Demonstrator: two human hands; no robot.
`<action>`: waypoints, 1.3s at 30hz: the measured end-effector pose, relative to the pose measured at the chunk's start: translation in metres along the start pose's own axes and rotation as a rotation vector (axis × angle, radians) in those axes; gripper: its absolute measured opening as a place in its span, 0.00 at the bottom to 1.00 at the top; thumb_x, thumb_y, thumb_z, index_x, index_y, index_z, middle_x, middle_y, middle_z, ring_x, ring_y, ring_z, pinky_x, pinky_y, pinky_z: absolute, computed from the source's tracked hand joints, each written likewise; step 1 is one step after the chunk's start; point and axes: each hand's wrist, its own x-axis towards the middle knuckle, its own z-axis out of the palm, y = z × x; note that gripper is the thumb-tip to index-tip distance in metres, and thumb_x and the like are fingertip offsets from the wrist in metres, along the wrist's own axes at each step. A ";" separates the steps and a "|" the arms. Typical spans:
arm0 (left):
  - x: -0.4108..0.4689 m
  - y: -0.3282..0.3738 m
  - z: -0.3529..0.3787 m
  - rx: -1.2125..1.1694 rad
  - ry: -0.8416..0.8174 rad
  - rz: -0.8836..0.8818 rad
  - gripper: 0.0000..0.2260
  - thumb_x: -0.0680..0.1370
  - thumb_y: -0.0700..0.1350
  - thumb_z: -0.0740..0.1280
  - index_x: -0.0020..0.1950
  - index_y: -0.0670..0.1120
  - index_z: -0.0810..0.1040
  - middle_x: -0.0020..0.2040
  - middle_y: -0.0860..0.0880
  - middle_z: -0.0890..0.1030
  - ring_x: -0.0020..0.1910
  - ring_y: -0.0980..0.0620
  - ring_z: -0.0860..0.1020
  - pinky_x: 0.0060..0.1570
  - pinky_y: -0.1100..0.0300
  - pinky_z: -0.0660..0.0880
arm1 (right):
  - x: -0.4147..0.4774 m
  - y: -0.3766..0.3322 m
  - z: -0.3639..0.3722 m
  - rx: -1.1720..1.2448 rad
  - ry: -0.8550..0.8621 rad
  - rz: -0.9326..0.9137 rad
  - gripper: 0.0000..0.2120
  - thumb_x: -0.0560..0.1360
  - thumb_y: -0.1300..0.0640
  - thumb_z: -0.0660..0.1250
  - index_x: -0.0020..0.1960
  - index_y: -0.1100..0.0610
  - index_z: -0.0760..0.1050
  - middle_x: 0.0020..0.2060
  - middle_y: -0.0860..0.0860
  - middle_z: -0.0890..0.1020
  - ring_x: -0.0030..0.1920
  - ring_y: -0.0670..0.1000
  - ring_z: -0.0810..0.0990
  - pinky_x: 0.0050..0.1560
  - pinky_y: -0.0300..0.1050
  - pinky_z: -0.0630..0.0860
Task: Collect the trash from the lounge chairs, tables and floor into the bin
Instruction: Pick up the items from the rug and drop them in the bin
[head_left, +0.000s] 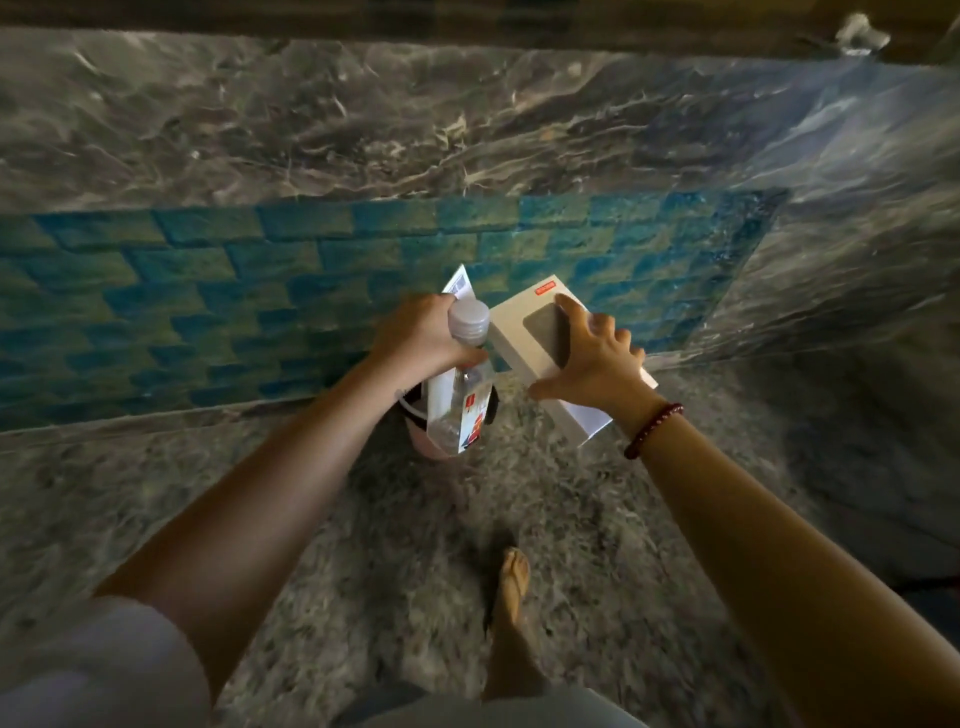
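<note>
My left hand (421, 332) grips a clear plastic bottle (465, 400) with a white cap near its neck, together with a white paper or flat carton (457, 283) behind it. My right hand (592, 358) holds a white cardboard box (524, 332) with a grey window and a red label, fingers spread over its top. Both are held above a small pink bin (415, 421) with a dark inside, standing on the floor and mostly hidden by the bottle.
A blue-green tiled strip (208, 291) runs along a step or pool edge ahead, with grey marble (415, 130) beyond it. The floor (389, 545) is speckled grey stone. My bare foot (511, 582) is below the hands. The picture is blurred by motion.
</note>
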 end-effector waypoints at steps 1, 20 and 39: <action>0.025 -0.010 0.007 0.001 -0.001 -0.020 0.17 0.62 0.51 0.78 0.44 0.48 0.75 0.43 0.50 0.79 0.39 0.51 0.77 0.34 0.61 0.70 | 0.029 0.003 0.008 -0.008 -0.020 -0.009 0.50 0.61 0.42 0.74 0.73 0.47 0.47 0.66 0.59 0.61 0.63 0.62 0.63 0.61 0.59 0.61; 0.282 -0.252 0.119 -0.180 0.189 -0.546 0.28 0.62 0.57 0.69 0.55 0.39 0.76 0.47 0.42 0.79 0.44 0.45 0.78 0.42 0.60 0.68 | 0.403 0.008 0.228 0.034 -0.530 -0.019 0.50 0.61 0.45 0.75 0.73 0.45 0.46 0.65 0.59 0.59 0.64 0.62 0.60 0.62 0.57 0.60; 0.342 -0.300 0.232 -0.214 0.242 -0.751 0.16 0.65 0.47 0.76 0.49 0.43 0.76 0.42 0.50 0.80 0.39 0.53 0.77 0.37 0.67 0.71 | 0.475 0.049 0.383 0.361 -0.762 -0.331 0.46 0.60 0.51 0.78 0.71 0.57 0.58 0.68 0.56 0.65 0.67 0.58 0.63 0.65 0.57 0.64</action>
